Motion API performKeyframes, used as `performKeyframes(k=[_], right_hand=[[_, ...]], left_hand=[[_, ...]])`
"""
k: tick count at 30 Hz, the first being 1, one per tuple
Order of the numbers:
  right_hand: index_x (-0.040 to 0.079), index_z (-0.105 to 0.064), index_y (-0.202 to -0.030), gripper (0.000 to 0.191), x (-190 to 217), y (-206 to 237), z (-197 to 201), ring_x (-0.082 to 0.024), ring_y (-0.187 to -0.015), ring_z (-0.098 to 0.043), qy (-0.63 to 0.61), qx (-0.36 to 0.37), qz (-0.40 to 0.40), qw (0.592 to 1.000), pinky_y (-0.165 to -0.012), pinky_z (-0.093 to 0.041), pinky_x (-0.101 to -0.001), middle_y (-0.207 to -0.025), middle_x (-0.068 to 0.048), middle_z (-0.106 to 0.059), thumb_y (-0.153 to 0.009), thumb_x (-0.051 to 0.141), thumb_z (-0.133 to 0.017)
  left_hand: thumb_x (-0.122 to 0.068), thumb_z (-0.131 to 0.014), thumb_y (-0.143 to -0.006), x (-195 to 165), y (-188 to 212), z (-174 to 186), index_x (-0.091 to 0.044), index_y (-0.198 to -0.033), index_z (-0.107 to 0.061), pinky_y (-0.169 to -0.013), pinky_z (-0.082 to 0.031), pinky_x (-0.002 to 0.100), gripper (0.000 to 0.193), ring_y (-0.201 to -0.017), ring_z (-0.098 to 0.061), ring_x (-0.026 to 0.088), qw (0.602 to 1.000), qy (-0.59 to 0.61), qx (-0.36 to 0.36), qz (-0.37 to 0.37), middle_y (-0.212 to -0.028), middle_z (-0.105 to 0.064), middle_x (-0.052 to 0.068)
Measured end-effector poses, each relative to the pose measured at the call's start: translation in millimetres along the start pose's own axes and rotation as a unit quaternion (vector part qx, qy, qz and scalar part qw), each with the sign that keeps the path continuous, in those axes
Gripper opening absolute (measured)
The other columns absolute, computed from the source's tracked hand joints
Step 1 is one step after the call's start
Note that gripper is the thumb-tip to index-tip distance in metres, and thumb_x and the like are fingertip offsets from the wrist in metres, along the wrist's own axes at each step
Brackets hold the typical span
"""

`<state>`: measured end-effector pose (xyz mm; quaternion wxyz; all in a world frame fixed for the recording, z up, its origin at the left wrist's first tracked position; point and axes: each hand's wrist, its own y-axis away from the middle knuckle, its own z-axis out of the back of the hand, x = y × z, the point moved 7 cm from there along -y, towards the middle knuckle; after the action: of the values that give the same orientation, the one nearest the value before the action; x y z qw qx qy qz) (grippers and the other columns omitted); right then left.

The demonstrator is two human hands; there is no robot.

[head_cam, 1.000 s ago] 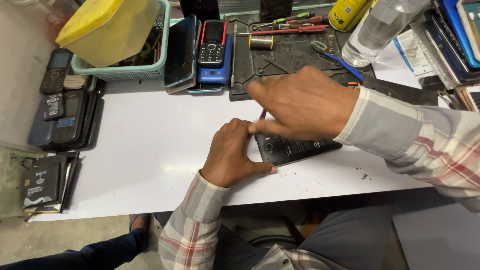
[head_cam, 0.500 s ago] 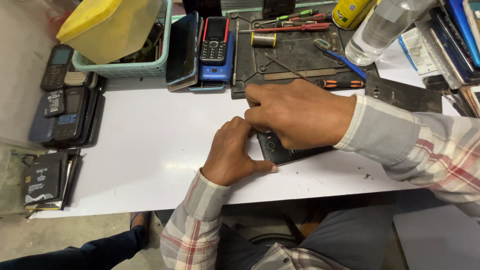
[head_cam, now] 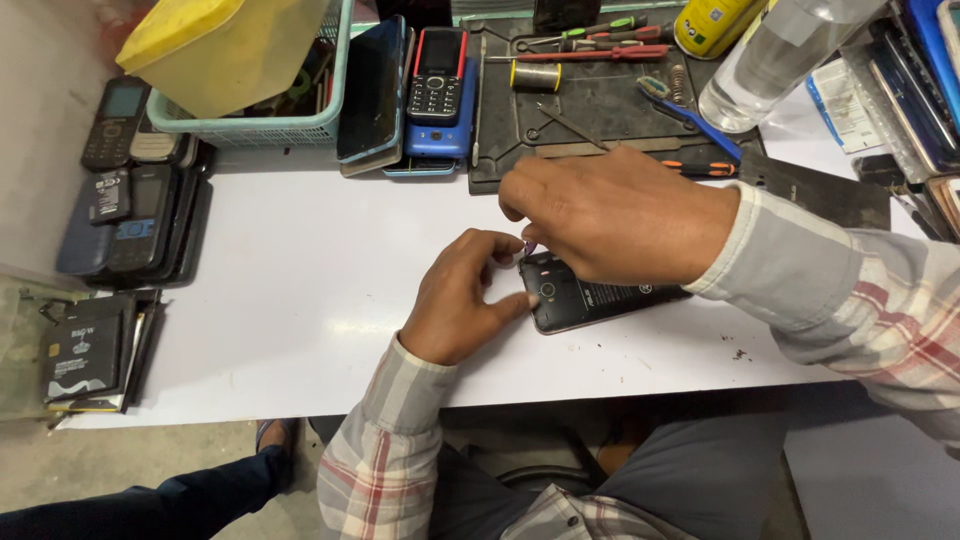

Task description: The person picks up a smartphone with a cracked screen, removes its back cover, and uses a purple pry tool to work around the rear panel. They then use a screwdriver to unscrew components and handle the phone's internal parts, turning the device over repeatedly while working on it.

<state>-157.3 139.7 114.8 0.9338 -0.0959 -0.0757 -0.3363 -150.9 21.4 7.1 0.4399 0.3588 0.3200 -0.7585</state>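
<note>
Yellow labelled can top right, dark-screened keypad phone beside basket

A dark smartphone lay face down, camera end leftward, on the white table right of frame centre.

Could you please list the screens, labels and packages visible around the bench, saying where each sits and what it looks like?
Keypad phone: top centre, black and red, small dark screen, lying on a blue phone.
Large phone: beside it, tilted, blank dark glass.
Old phones: far left stack, grey and black, dark screens.
Battery: bottom left, black with white label.
Yellow can: top right, printed label.
Paper packet: right edge, white and blue.
</note>
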Motion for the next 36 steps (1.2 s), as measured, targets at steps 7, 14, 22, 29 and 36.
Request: performKeyframes(k=[7,14,22,29,36], right_hand=[[0.003,-0.054,-0.106,0.037,-1,3,-5,-0.030,-0.084,-0.068,-0.079,-0.016,0.041,0.996,-0.058,-0.053,-0.0426,-0.102,-0.011,-0.056,-0.072,-0.007,-0.064],[0.003,-0.058,-0.103,0.031,1,10,8,-0.034,-0.083,-0.066,-0.050,-0.099,0.040,0.993,-0.063,-0.050,-0.0481,-0.092,-0.011,-0.062,-0.079,0.020,-0.070],[0.005,-0.054,-0.099,0.031,-9,7,1,-0.034,-0.061,-0.068,0.045,-0.037,-0.076,0.995,-0.047,-0.048,-0.0484,-0.072,-0.010,-0.067,-0.100,0.036,-0.056],[0.007,-0.054,-0.100,0.035,-5,7,-6,-0.033,-0.054,-0.066,0.067,0.020,-0.111,0.991,-0.047,-0.047,-0.0496,-0.061,-0.010,-0.066,-0.100,0.042,-0.059],[0.002,-0.055,-0.103,0.020,-1,7,-1,-0.033,-0.063,-0.067,-0.002,-0.031,-0.045,0.999,-0.047,-0.049,-0.0483,-0.072,-0.012,-0.066,-0.092,0.017,-0.064]], left_hand=[[-0.004,-0.073,-0.085,4,0,6,-0.004,-0.121,-0.066,-0.072,-0.049,0.025,0.037,-0.078,-0.056,0.011,0.992,0.113,-0.060,-0.022,-0.109,-0.067,0.002],[-0.007,-0.066,-0.096,3,-13,-5,-0.005,-0.126,-0.068,-0.073,-0.048,0.026,0.030,-0.087,-0.060,0.010,0.983,0.183,-0.001,-0.029,-0.113,-0.068,0.002],[-0.010,-0.075,-0.091,7,-28,-5,-0.004,-0.109,-0.077,-0.083,-0.047,0.032,0.020,-0.094,-0.060,0.017,0.990,0.123,-0.024,-0.071,-0.105,-0.068,0.003],[-0.011,-0.083,-0.076,0,-27,-5,-0.006,-0.105,-0.068,-0.090,-0.047,0.032,0.033,-0.100,-0.060,0.014,0.980,0.164,-0.061,-0.089,-0.103,-0.065,0.000],[-0.003,-0.070,-0.070,9,-20,4,-0.006,-0.104,-0.067,-0.089,-0.050,0.036,0.034,-0.095,-0.059,0.019,0.996,0.047,-0.063,-0.030,-0.098,-0.070,0.002]])
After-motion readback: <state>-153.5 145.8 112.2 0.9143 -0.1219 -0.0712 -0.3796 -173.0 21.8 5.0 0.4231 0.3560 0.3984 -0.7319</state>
